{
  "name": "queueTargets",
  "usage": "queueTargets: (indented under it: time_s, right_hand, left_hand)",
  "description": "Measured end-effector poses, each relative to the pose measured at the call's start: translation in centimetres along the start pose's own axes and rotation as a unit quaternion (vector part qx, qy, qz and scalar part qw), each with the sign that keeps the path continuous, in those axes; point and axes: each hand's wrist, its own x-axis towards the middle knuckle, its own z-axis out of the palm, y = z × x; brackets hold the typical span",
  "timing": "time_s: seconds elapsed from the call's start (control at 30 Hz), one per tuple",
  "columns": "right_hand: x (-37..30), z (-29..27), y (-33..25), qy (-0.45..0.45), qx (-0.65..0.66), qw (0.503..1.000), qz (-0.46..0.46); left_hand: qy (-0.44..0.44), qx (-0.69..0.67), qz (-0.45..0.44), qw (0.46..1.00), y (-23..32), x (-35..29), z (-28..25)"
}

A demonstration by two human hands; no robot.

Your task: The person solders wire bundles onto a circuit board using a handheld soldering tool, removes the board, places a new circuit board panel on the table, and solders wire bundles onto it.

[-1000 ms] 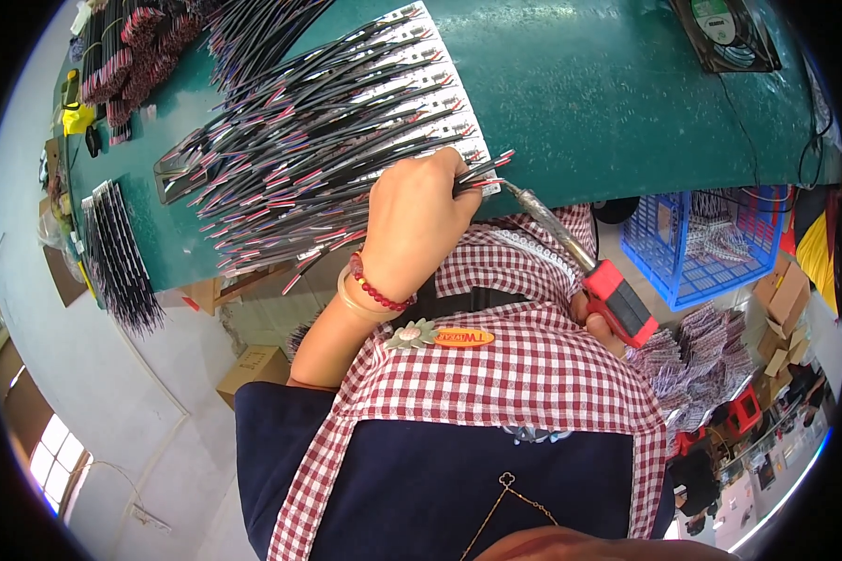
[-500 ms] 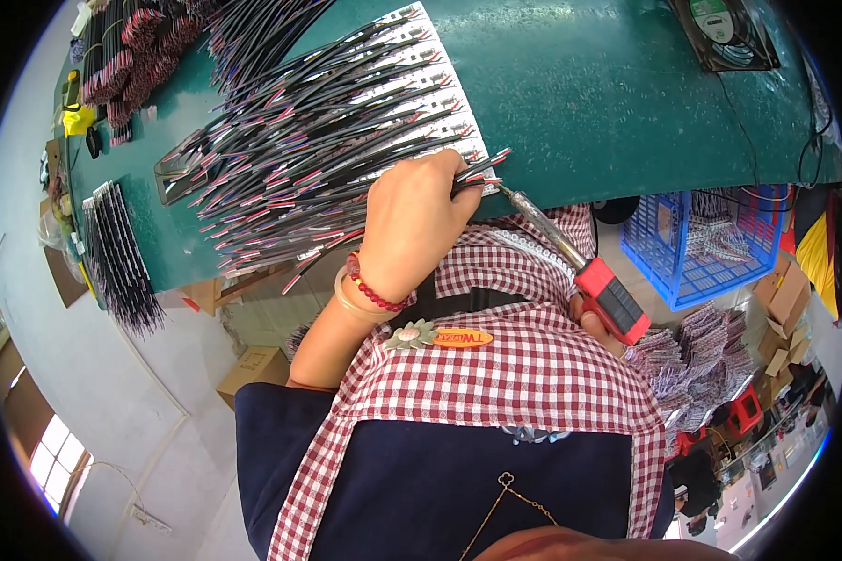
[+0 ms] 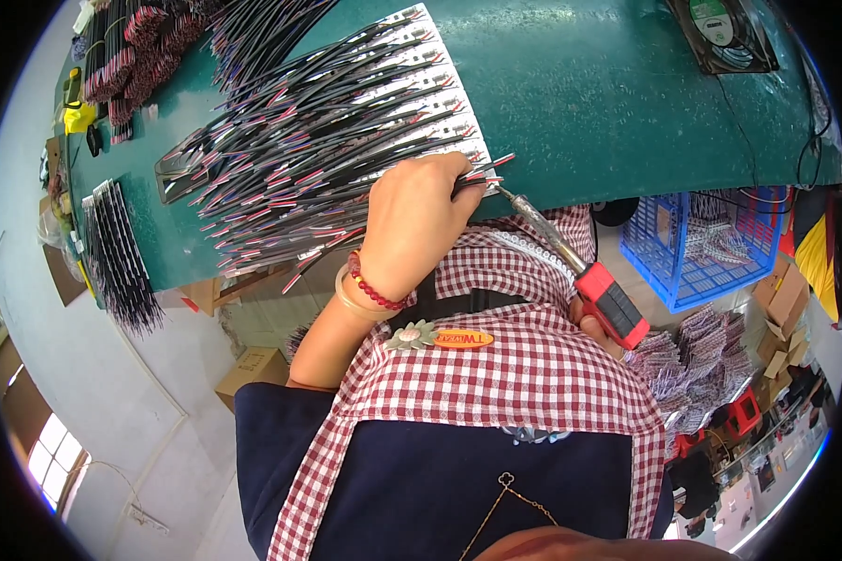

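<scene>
My left hand [image 3: 419, 201] is closed in a pinch around black cables [image 3: 482, 172] whose stripped red and white ends stick out past the fingers. Under it lies a white circuit board panel [image 3: 444, 77] at the table's near edge, with rows of black cables fanning off to the left. A soldering iron [image 3: 580, 260] with a red and black handle is in my right hand [image 3: 591, 329], which is mostly hidden behind the handle. The iron's tip is close to the panel's near right corner, beside the cable ends; whether it touches anything cannot be made out.
The green table [image 3: 580, 93] carries a fan [image 3: 725, 35] at far right and cable bundles [image 3: 145, 56] at far left. Another cabled strip bundle [image 3: 120, 257] hangs over the left edge. A blue crate [image 3: 664, 248] stands lower right, near cardboard boxes [image 3: 781, 294].
My left hand and the soldering iron's tip have shifted very slightly, toward me. The pinch on the cables and the hold on the iron look the same.
</scene>
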Motion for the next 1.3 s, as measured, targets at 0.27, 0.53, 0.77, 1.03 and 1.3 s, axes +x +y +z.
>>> queueTargets:
  time_s: [0.27,0.53,0.77,1.03,1.3]
  right_hand:
    - [0.3,-0.6,-0.1,-0.039,-0.038,0.999,0.009]
    - [3.0,0.1,-3.0,-0.057,-0.1,0.984,-0.133]
    - [0.4,-0.2,0.0,-0.018,-0.134,0.988,-0.072]
    - [0.0,-0.1,-0.3,0.018,-0.025,0.999,-0.018]
    - [2.1,0.5,-2.0,0.018,0.161,0.986,-0.033]
  left_hand:
    - [0.003,0.011,0.001,1.0,-0.1,0.0,0.2]
    - [0.003,0.015,0.012,1.0,-0.1,0.0,0.1]
    - [-0.001,0.013,0.006,1.0,-0.1,0.0,0.1]
    - [0.0,0.035,0.021,0.999,-0.1,0.1,0.0]
    - [-0.001,0.042,0.022,0.999,0.0,0.2,0.2]
